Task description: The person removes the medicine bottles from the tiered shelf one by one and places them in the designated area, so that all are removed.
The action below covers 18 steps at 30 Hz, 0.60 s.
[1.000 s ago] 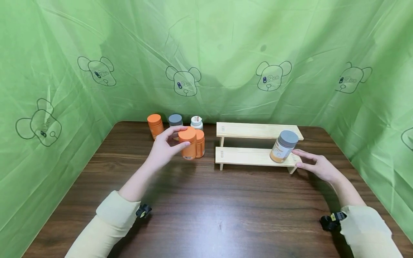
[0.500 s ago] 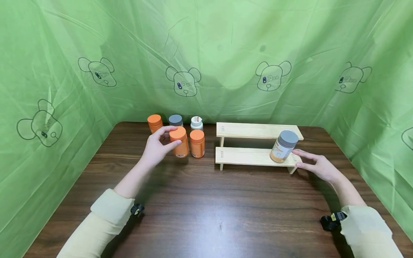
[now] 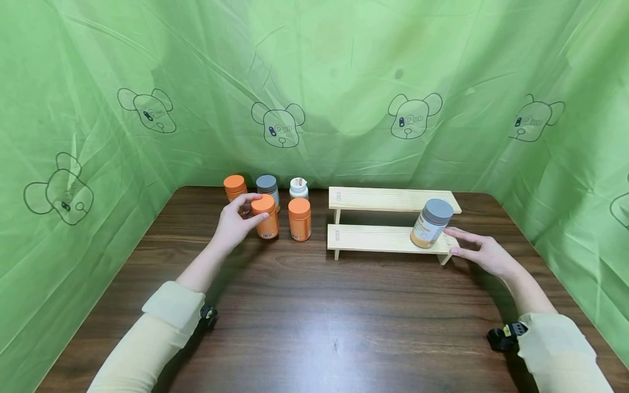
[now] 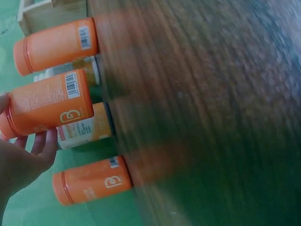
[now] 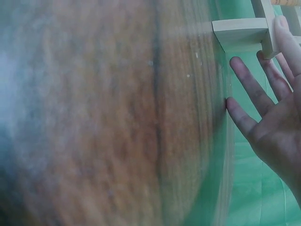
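Observation:
My left hand grips an orange pill bottle near its lid, thumb on one side and fingers on the other. In the left wrist view this bottle stays upright relative to the others, its base close over the tabletop. Just right of it stands a second orange bottle. On the lower step of a wooden two-tier rack sits a grey-lidded bottle. My right hand rests at the rack's right end, fingers loosely extended. The right wrist view shows its thumb against the rack's edge.
Behind the left hand stand another orange bottle, a grey-lidded bottle and a small white bottle. Green curtain encloses the back and sides of the dark wooden table.
My left hand has moved left with the orange bottle, away from the second orange bottle, opening a gap between them. The right hand and rack have stayed put.

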Each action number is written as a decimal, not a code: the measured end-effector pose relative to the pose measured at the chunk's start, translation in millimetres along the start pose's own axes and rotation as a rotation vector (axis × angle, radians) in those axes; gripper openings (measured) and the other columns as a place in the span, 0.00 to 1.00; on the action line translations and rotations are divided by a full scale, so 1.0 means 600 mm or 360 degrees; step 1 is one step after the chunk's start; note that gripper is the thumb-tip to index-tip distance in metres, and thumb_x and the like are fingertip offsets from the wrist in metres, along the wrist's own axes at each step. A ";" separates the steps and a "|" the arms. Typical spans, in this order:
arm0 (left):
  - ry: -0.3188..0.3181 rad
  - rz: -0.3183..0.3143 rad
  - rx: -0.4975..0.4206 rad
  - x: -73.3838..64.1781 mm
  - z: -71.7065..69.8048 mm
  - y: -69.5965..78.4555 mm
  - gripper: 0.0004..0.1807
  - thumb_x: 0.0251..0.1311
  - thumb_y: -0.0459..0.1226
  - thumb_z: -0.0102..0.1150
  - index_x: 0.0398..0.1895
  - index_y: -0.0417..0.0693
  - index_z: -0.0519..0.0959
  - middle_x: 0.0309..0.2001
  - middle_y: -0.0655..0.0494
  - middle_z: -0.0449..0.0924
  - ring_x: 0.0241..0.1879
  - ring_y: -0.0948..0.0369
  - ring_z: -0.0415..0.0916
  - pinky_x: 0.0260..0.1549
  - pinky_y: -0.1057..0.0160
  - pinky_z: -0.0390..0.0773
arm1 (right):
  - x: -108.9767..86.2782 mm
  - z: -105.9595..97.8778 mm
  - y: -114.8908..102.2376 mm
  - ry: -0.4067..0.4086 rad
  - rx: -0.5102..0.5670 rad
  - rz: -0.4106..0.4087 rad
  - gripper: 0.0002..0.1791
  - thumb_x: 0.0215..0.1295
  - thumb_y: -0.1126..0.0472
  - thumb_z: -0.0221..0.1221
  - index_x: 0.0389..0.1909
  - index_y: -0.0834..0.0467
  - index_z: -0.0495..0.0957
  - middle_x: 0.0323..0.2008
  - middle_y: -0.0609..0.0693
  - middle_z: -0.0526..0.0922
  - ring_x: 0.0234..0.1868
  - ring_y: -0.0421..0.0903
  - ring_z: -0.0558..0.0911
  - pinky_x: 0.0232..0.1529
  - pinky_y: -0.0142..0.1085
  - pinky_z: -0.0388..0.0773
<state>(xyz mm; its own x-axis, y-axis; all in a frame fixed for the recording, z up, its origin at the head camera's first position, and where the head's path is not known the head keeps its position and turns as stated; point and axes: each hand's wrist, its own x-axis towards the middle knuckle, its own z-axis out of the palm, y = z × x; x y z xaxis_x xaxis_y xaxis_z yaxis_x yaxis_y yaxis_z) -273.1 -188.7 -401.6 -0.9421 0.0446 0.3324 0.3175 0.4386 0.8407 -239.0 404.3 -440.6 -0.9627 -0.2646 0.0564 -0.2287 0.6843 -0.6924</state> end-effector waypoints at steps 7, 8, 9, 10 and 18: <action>-0.0025 -0.0048 0.0011 0.014 0.003 -0.023 0.26 0.51 0.42 0.70 0.54 0.52 0.75 0.56 0.51 0.75 0.48 0.55 0.74 0.56 0.51 0.72 | 0.000 -0.001 -0.002 -0.0001 0.0013 0.0018 0.30 0.62 0.55 0.61 0.66 0.49 0.68 0.67 0.56 0.65 0.58 0.17 0.58 0.51 0.11 0.53; -0.0037 -0.0050 0.0007 0.015 0.004 -0.025 0.26 0.51 0.42 0.70 0.55 0.51 0.75 0.56 0.50 0.75 0.49 0.54 0.74 0.56 0.50 0.71 | 0.000 -0.001 -0.002 0.0006 0.0020 0.0027 0.30 0.62 0.55 0.62 0.65 0.49 0.68 0.67 0.55 0.65 0.58 0.16 0.58 0.51 0.11 0.53; -0.0050 -0.0054 -0.0001 0.015 0.004 -0.027 0.26 0.51 0.41 0.70 0.55 0.50 0.75 0.56 0.49 0.75 0.49 0.54 0.74 0.56 0.49 0.71 | 0.001 0.000 -0.001 0.0008 0.0020 0.0026 0.29 0.62 0.56 0.62 0.65 0.49 0.68 0.67 0.56 0.65 0.58 0.16 0.58 0.51 0.11 0.53; -0.0063 -0.0057 -0.0009 0.016 0.005 -0.029 0.26 0.51 0.41 0.70 0.55 0.49 0.75 0.55 0.49 0.75 0.50 0.53 0.74 0.56 0.48 0.71 | 0.001 0.000 0.000 0.0010 0.0018 0.0025 0.30 0.62 0.56 0.62 0.65 0.49 0.68 0.67 0.56 0.65 0.58 0.17 0.58 0.51 0.11 0.53; -0.0108 -0.0071 -0.0074 0.017 0.007 -0.036 0.26 0.51 0.39 0.70 0.55 0.48 0.74 0.55 0.48 0.75 0.51 0.51 0.72 0.56 0.44 0.70 | 0.002 0.001 0.003 0.0017 0.0003 0.0020 0.29 0.62 0.56 0.62 0.65 0.48 0.69 0.67 0.55 0.66 0.58 0.16 0.58 0.51 0.10 0.53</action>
<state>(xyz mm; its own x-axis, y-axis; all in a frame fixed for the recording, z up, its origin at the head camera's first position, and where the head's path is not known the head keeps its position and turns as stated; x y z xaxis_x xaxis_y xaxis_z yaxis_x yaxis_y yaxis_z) -290.0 -193.8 -418.3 -0.9601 0.0875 0.2655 0.2780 0.3994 0.8736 -240.7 404.7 -442.2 -0.9670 -0.2487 0.0555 -0.2163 0.6862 -0.6945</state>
